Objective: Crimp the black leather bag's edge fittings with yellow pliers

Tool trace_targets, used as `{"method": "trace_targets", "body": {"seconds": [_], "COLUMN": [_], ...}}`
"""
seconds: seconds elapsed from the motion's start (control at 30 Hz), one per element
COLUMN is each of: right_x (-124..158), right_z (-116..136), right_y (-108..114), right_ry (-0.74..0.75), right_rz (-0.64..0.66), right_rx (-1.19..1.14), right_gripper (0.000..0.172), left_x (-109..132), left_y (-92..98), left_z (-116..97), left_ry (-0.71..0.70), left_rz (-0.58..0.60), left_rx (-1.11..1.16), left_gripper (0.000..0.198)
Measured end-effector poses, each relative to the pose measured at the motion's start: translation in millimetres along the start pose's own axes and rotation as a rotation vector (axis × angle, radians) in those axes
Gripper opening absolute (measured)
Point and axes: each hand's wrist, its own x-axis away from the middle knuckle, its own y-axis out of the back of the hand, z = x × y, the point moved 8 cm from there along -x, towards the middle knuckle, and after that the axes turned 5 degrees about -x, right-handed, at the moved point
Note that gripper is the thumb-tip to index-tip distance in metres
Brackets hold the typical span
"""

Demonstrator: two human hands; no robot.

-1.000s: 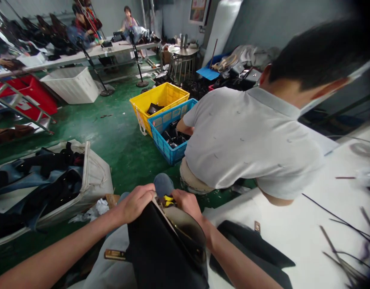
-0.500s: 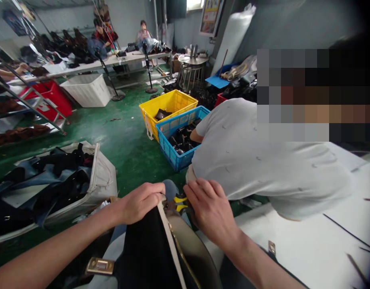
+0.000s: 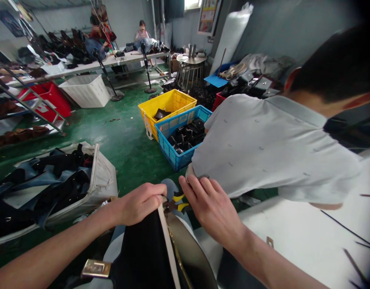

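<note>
My left hand (image 3: 139, 204) is closed on the top corner of a black bag (image 3: 142, 249) with a pale edge strip and a gold zip, upright at my lap. A gold metal clasp (image 3: 96, 268) hangs at the bag's left side. My right hand (image 3: 210, 208) is curled around what look like yellow-handled pliers (image 3: 182, 206). Their working end is near the bag's top corner, beside my left fingers; whether it touches the bag I cannot tell. The palm side of my right hand is hidden.
A co-worker in a grey shirt (image 3: 263, 148) bends close on my right. Ahead stand a blue crate (image 3: 175, 158) of black items and a yellow crate (image 3: 172, 98). A white bin (image 3: 106, 176) of dark pieces is at left. A white surface (image 3: 287, 237) lies at right.
The co-worker has shifted right, and their arm has drawn back from the blue crate. My right hand has moved slightly left; my left hand keeps its hold on the bag.
</note>
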Motion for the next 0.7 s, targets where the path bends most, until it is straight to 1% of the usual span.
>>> {"method": "trace_targets", "body": {"seconds": [0.1, 0.23, 0.3, 0.37, 0.5, 0.53, 0.6, 0.7], "right_x": [3.9, 4.8, 3.0, 1.5, 5.2, 7.1, 10.2, 11.6], "right_z": [-1.9, -3.6, -6.0, -10.5, -19.0, -20.4, -22.1, -23.4], "right_y": [-4.3, -9.7, -11.8, -16.1, -33.9, -38.4, -45.9, -54.2], "right_ry": [0.005, 0.095, 0.141, 0.153, 0.105, 0.088, 0.056, 0.020], "right_rz": [-0.002, -0.010, -0.009, 0.014, 0.098, 0.107, 0.105, 0.093], "right_rx": [0.047, 0.069, 0.032, -0.032, -0.150, -0.174, -0.226, -0.304], "right_gripper": [0.045, 0.028, 0.021, 0.016, 0.006, 0.004, 0.009, 0.013], "left_x": [-0.8, -4.2, -6.3, -7.9, -8.6, -8.6, -9.1, -12.2], "left_y": [-2.3, -6.3, -9.2, -11.3, -12.9, -13.5, -14.7, -15.9], "left_z": [-2.5, -2.3, -1.4, -1.6, -6.6, -8.2, -9.4, -5.2], "left_ry": [-0.002, -0.017, -0.018, -0.017, -0.008, -0.006, -0.001, -0.006], "left_rz": [0.030, 0.040, 0.045, 0.049, 0.072, 0.084, 0.101, 0.088], "left_rx": [0.001, -0.028, -0.034, -0.027, -0.020, -0.021, -0.025, -0.025], "left_gripper": [0.022, 0.023, 0.023, 0.023, 0.023, 0.023, 0.023, 0.024]}}
